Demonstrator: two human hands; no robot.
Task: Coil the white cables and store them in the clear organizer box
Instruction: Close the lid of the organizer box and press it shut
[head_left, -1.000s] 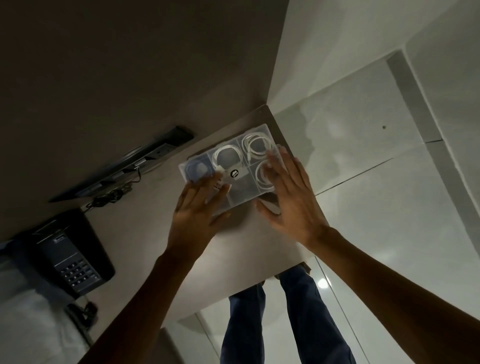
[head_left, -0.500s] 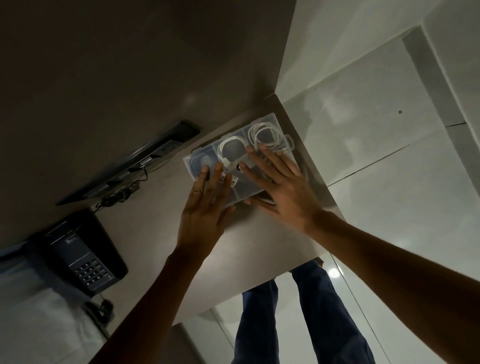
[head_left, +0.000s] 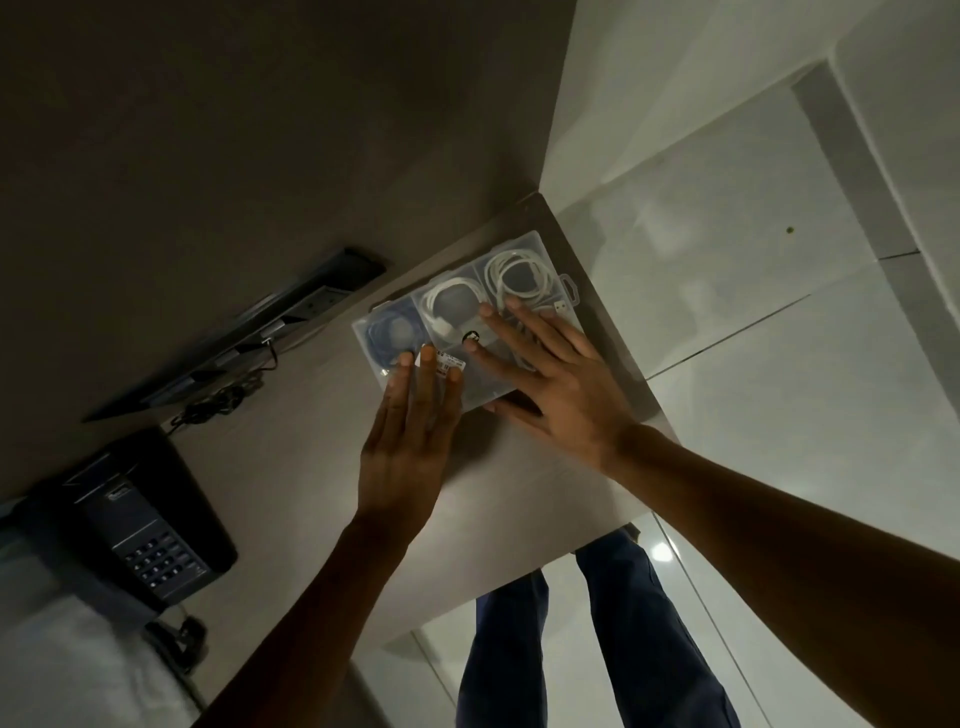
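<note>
The clear organizer box (head_left: 540, 249) lies flat on the desk near its far right corner, lid down. Through the lid I see a coiled white cable (head_left: 517, 275) in the far right compartment, another white coil (head_left: 449, 304) in the middle one, and a bluish coil (head_left: 392, 335) at the left. My left hand (head_left: 410, 436) lies flat with spread fingers, its tips on the box's near left edge. My right hand (head_left: 558, 384) rests flat on the lid, covering the near right compartments. Neither hand grips anything.
The desk (head_left: 291, 467) runs to a wall at the back. A black telephone (head_left: 140, 519) sits at the near left, and a dark socket strip (head_left: 249, 322) with a black cord lies along the wall. The desk's right edge drops to a tiled floor (head_left: 779, 364).
My right hand slid left and down across the lid, uncovering the far right coil. My left hand drew back slightly toward the near edge. The box stayed put.
</note>
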